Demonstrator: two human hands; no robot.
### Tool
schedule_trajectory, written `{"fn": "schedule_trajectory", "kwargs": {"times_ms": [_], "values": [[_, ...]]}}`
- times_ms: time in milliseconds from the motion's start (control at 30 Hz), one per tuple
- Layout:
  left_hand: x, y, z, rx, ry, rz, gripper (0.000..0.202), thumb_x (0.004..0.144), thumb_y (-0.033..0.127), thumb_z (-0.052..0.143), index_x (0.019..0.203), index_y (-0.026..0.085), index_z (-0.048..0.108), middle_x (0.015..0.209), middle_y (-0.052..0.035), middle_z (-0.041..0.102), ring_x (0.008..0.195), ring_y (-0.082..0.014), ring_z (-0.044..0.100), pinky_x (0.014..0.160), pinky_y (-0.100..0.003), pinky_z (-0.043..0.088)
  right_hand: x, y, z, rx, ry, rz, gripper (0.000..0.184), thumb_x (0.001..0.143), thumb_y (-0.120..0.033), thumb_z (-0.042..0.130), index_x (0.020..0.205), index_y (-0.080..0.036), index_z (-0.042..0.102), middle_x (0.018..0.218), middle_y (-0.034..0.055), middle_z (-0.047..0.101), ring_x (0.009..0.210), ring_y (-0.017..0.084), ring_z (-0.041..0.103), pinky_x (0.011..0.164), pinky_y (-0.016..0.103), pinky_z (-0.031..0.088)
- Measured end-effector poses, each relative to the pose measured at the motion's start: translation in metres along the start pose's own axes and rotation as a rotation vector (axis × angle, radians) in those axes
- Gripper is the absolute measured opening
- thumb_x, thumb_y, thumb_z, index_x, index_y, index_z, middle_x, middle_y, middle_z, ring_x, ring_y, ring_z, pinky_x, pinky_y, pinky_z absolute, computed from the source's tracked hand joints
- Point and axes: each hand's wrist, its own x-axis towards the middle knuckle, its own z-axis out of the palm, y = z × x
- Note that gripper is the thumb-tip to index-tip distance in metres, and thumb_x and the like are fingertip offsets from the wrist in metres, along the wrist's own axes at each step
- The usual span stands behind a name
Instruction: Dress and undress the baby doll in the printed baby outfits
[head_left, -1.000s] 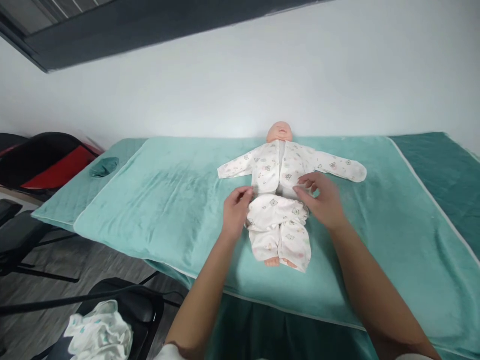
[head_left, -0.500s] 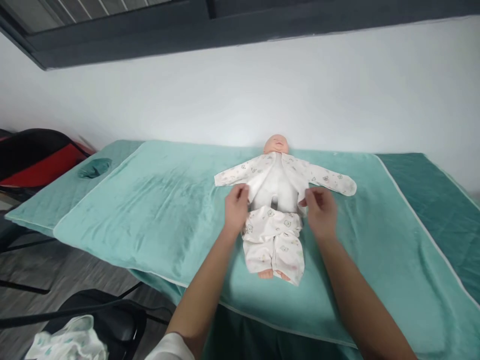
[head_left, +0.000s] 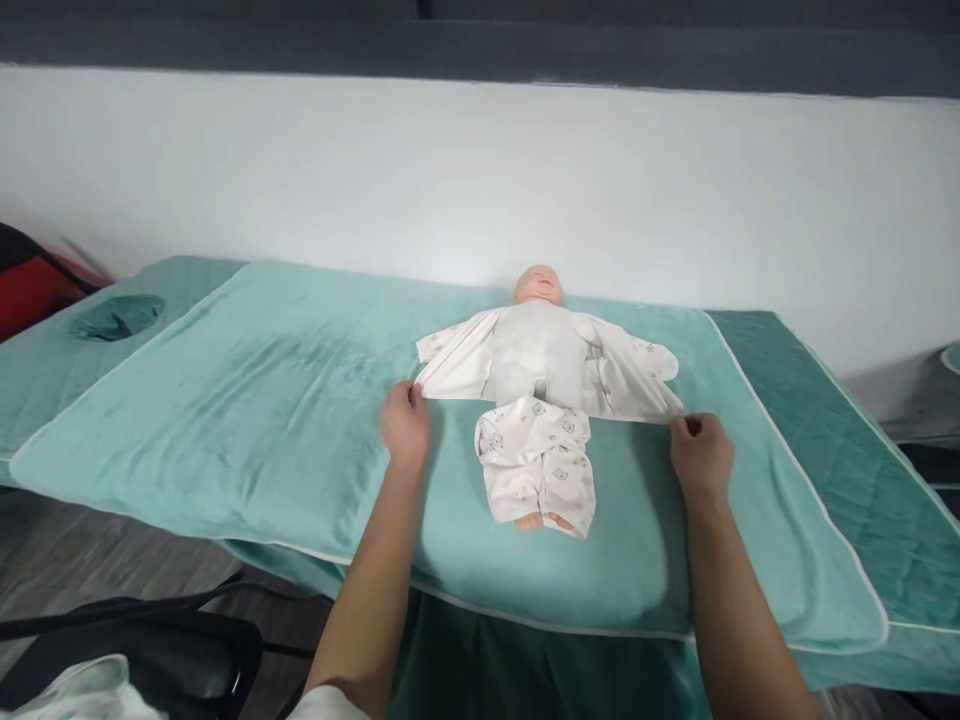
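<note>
A baby doll (head_left: 538, 284) lies on its back on the green bed cover (head_left: 300, 420), head toward the wall. It wears a white patterned baby jacket (head_left: 626, 375), spread open at the front so the white torso (head_left: 536, 350) shows. Patterned baby trousers (head_left: 534, 460) cover its legs, with the feet peeking out below. My left hand (head_left: 406, 420) pinches the lower corner of one jacket front and stretches it out to the left. Pinched in my right hand (head_left: 701, 452) is the opposite front corner, pulled out to the right.
A white wall (head_left: 300, 170) rises behind the bed. The bed has a face hole (head_left: 118, 316) at its left end. A black chair (head_left: 142, 650) with a crumpled printed cloth (head_left: 86, 690) stands at the lower left; a red and black chair (head_left: 34, 285) is beyond.
Both hands have moved apart, drawing the jacket fronts outward from the doll's body, so more of the torso shows. The camera view has also shifted and levelled.
</note>
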Motion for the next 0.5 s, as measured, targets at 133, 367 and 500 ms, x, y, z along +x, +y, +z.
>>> {"fn": "schedule_trajectory", "kwargs": {"times_ms": [133,367,500], "values": [[0.003,-0.005,0.0,0.132,-0.048,-0.03,0.03,0.097,0.033,0.045,0.109,0.018,0.069,0.096,-0.0124,0.075,0.094,-0.0288,0.066,0.079,-0.036,0.046,-0.002,0.002,-0.004,-0.099,0.018,0.069,0.029,0.086,-0.038,0.054,0.099,-0.017,0.07,0.092,0.0104,0.072,0.071,0.021,0.055,0.064,0.032,0.031],[0.001,0.001,0.003,0.172,-0.065,0.076,0.023,0.09,0.027,0.055,0.104,0.019,0.071,0.092,-0.009,0.074,0.099,-0.03,0.064,0.086,-0.04,0.046,-0.024,-0.001,-0.002,-0.138,-0.075,-0.033,0.034,0.091,-0.045,0.052,0.109,-0.022,0.07,0.096,0.0075,0.074,0.075,0.02,0.057,0.061,0.028,0.028],[-0.011,0.001,-0.001,-0.024,0.004,0.143,0.025,0.091,0.026,0.052,0.107,0.017,0.068,0.092,-0.0075,0.07,0.088,-0.0224,0.064,0.084,-0.035,0.049,-0.029,0.003,-0.002,-0.005,-0.04,-0.107,0.036,0.087,-0.045,0.053,0.102,-0.018,0.071,0.088,0.0091,0.073,0.075,0.021,0.06,0.064,0.029,0.036]]}}
